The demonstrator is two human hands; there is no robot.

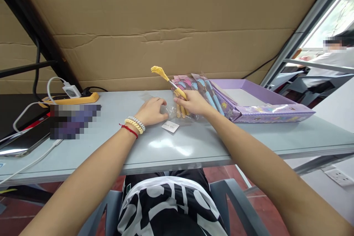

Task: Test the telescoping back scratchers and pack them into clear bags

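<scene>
My right hand [193, 102] is closed round the handle of a yellow back scratcher [160, 71], whose hand-shaped head points up and to the left on a short metal rod. My left hand [151, 111] rests on the table, thumb and fingers apart, beside crumpled clear plastic [171, 110]. Just in front of it lies a small white label [170, 126]. Under and behind my right hand are several bagged back scratchers with yellow, pink and blue parts; the blue handles [211, 99] show most plainly. My hand hides some of them.
A purple open box [273, 113] stands on the grey table [110, 155] to the right. At left are a phone [26, 142], white cables and a yellow power strip [80, 99]. Cardboard [177, 14] walls the back. A person [332, 62] sits far right.
</scene>
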